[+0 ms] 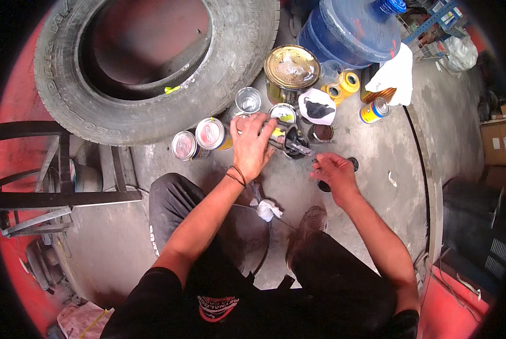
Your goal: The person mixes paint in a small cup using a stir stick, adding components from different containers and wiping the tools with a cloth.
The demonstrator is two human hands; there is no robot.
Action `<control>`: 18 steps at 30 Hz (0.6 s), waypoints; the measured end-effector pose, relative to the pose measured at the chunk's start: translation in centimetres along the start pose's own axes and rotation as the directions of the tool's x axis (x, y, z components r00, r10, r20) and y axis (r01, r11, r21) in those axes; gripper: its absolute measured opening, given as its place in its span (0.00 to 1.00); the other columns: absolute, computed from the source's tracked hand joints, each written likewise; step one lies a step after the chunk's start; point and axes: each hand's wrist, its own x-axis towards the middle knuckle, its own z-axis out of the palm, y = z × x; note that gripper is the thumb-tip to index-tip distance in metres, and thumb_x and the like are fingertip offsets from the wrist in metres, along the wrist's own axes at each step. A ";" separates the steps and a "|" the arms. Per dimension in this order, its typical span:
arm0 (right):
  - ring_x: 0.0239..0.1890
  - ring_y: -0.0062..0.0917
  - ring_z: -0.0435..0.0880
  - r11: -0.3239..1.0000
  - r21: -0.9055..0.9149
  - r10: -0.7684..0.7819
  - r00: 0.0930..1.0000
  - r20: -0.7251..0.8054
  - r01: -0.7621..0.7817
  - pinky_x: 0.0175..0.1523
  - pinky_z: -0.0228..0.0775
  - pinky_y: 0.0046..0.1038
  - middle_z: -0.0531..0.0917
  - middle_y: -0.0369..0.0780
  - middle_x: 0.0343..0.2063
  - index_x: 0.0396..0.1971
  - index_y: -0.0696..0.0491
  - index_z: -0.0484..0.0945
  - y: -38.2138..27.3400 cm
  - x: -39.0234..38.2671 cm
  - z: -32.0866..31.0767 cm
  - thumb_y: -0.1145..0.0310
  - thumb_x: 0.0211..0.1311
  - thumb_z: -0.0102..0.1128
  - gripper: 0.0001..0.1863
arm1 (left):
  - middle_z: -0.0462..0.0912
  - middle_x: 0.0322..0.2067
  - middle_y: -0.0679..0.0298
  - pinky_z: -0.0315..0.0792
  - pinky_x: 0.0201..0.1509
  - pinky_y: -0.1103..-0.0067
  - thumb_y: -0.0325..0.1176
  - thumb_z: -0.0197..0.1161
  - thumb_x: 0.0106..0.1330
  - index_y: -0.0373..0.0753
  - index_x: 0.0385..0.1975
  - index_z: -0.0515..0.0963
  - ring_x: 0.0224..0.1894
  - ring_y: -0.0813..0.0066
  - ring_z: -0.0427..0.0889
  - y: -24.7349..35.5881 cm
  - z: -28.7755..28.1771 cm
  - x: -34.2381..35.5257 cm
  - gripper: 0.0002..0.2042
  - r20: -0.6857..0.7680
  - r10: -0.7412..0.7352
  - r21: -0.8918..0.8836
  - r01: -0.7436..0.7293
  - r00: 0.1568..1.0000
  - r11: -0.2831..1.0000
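My left hand point(253, 144) is wrapped round a small paint can point(278, 134) with a yellow mark on its side. The can lies tipped over to the right, its dark mouth over a container of dark paint point(295, 152). Between the fingertips of my right hand point(335, 174) is a stirring stick point(302, 148) smeared with grey-black paint. Its far end is at the mouth of the tipped can. How far it reaches inside cannot be seen. Just right of the mouth stands a small cup with dark brown contents point(322, 133).
A big tire point(151, 116) lies at the far left. Two lidded cans point(210, 134) stand left of my left hand. Behind are a large paint can point(292, 68), a clear cup point(248, 100) and a blue water jug point(343, 34). A white rag point(267, 209) lies between my feet.
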 end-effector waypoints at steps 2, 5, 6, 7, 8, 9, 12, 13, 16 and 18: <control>0.34 0.21 0.87 1.000 0.024 -0.002 1.000 -0.023 0.002 0.45 0.88 0.28 0.89 0.39 0.36 0.47 0.59 0.87 -0.6 -0.3 -0.9 0.65 0.78 0.68 0.11 | 0.77 0.66 0.57 0.49 0.81 0.45 0.32 0.83 0.47 0.44 0.66 0.75 0.72 0.55 0.73 -0.4 -0.1 0.0 0.41 0.005 -0.017 -0.017 0.017 1.000 1.000; 0.36 0.21 0.88 0.999 -0.012 -0.048 0.997 -0.062 0.047 0.46 0.88 0.30 0.89 0.39 0.36 0.47 0.59 0.87 -1.6 -0.7 -2.1 0.65 0.78 0.67 0.11 | 0.77 0.66 0.57 0.49 0.80 0.45 0.33 0.84 0.48 0.44 0.68 0.74 0.73 0.56 0.73 -0.9 -0.1 -0.1 0.42 0.014 -0.105 -0.024 0.105 0.994 0.994; 0.36 0.21 0.88 0.999 -0.011 -0.045 0.997 -0.067 0.044 0.46 0.88 0.30 0.89 0.39 0.36 0.47 0.59 0.87 -1.8 -0.9 -2.6 0.65 0.78 0.67 0.11 | 0.77 0.66 0.57 0.49 0.80 0.45 0.33 0.84 0.48 0.44 0.68 0.74 0.73 0.56 0.73 -1.0 0.0 -0.1 0.42 0.019 -0.104 -0.027 0.104 0.994 0.994; 0.36 0.21 0.88 0.996 -0.034 -0.089 0.994 -0.055 0.088 0.48 0.88 0.29 0.89 0.38 0.37 0.47 0.58 0.87 -2.3 -1.1 -3.0 0.65 0.78 0.67 0.11 | 0.77 0.67 0.57 0.48 0.81 0.46 0.32 0.84 0.49 0.43 0.68 0.73 0.74 0.55 0.72 -1.2 0.0 -0.1 0.42 0.019 -0.133 -0.052 0.134 0.991 0.990; 0.37 0.21 0.88 0.991 -0.053 -0.127 0.991 -0.040 0.125 0.49 0.88 0.29 0.88 0.38 0.37 0.48 0.57 0.86 -2.4 -1.2 -3.3 0.66 0.78 0.67 0.10 | 0.78 0.67 0.57 0.48 0.82 0.47 0.32 0.84 0.49 0.42 0.69 0.73 0.74 0.55 0.72 -1.4 0.0 -0.3 0.42 0.026 -0.165 -0.073 0.166 0.986 0.983; 0.37 0.21 0.87 0.986 -0.074 -0.152 0.986 -0.069 0.147 0.48 0.86 0.27 0.88 0.38 0.36 0.48 0.58 0.87 -2.3 -1.2 -3.5 0.66 0.79 0.66 0.10 | 0.79 0.66 0.57 0.50 0.80 0.49 0.33 0.84 0.48 0.41 0.69 0.73 0.73 0.53 0.72 -1.7 0.1 -0.5 0.43 0.015 -0.178 -0.074 0.179 0.984 0.981; 0.37 0.19 0.86 0.943 -0.277 -0.220 0.971 -0.098 0.186 0.46 0.83 0.25 0.88 0.37 0.36 0.47 0.60 0.87 -2.9 -1.4 -3.6 0.67 0.79 0.65 0.10 | 0.80 0.65 0.56 0.54 0.78 0.51 0.34 0.85 0.47 0.40 0.68 0.73 0.73 0.51 0.72 -1.6 -0.7 -1.1 0.43 -0.044 -0.245 -0.109 0.239 0.968 0.965; 0.36 0.18 0.86 0.915 -0.345 -0.255 0.962 -0.099 0.207 0.44 0.81 0.24 0.89 0.36 0.35 0.47 0.59 0.87 -2.3 -1.0 -3.8 0.67 0.80 0.65 0.11 | 0.81 0.63 0.55 0.59 0.74 0.55 0.35 0.86 0.46 0.40 0.68 0.73 0.70 0.49 0.74 -1.4 -1.2 -1.5 0.44 -0.059 -0.275 -0.116 0.267 0.960 0.957; 0.36 0.15 0.85 0.725 -0.619 -0.387 0.922 -0.003 0.302 0.44 0.80 0.24 0.89 0.36 0.35 0.48 0.58 0.87 -1.7 0.3 -3.6 0.67 0.80 0.64 0.10 | 0.80 0.59 0.47 0.65 0.72 0.57 0.38 0.87 0.49 0.35 0.66 0.73 0.65 0.44 0.75 0.4 -2.5 -2.6 0.42 -0.062 -0.335 -0.216 0.315 0.940 0.924; 0.35 0.24 0.89 0.552 -0.744 -0.472 0.877 0.094 0.377 0.44 0.81 0.30 0.91 0.40 0.36 0.48 0.57 0.86 -2.5 0.7 -2.2 0.68 0.78 0.64 0.09 | 0.80 0.59 0.45 0.68 0.70 0.58 0.40 0.88 0.50 0.34 0.66 0.73 0.65 0.43 0.76 1.7 -2.9 -4.4 0.43 -0.030 -0.360 -0.213 0.346 0.933 0.914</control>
